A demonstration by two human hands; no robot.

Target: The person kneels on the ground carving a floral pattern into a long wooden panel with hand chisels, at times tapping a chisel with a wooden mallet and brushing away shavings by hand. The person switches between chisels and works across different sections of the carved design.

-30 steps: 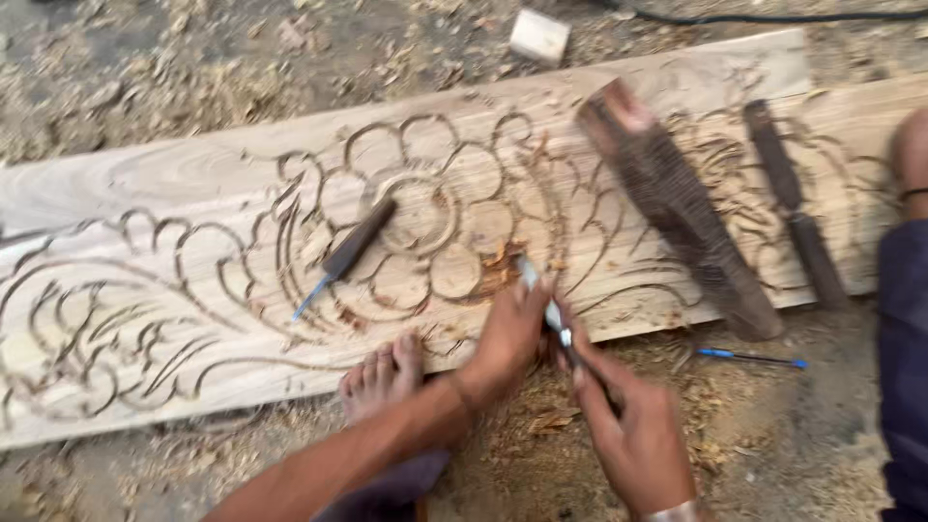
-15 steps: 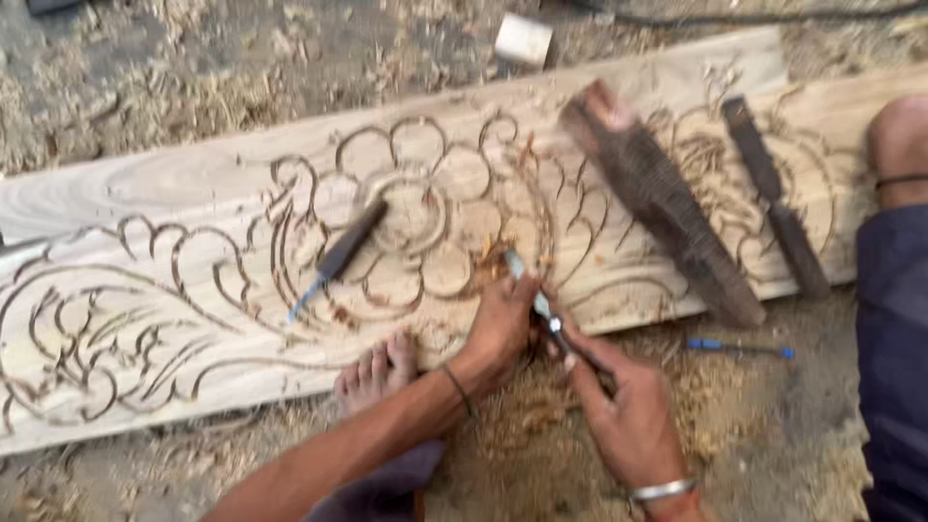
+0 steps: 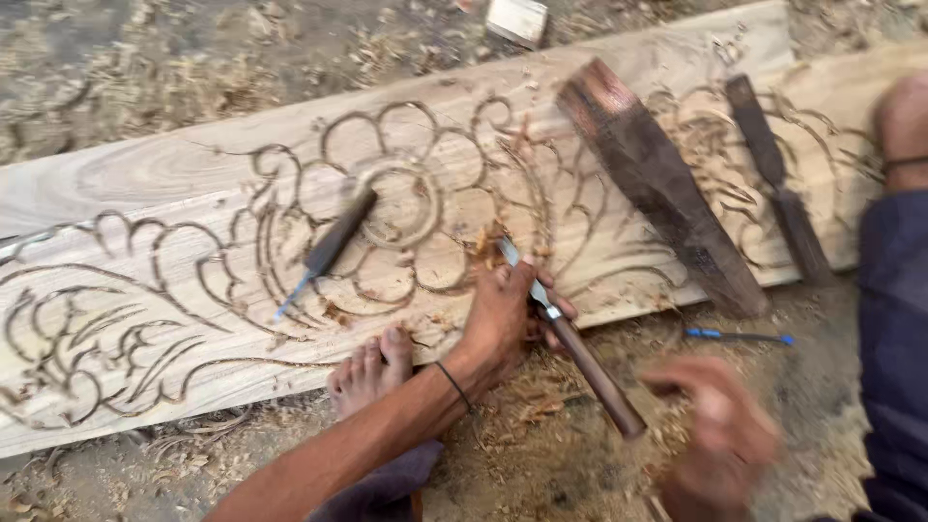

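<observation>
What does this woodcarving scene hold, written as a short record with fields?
Setting: ground strewn with wood shavings
Workpiece: long carved plank with floral scrollwork
Left hand: grip closed on the chisel, blade on the plank
Right hand: blurred, off the chisel handle, grip unclear
Foot: toes against the plank's near edge
Lying on plank: dark wooden mallet, second chisel, third chisel
On ground: blue pen

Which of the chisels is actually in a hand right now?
The brown-handled chisel, gripped by the left hand. The dark chisel on the flower carving and the far-right chisel lie untouched.
</observation>
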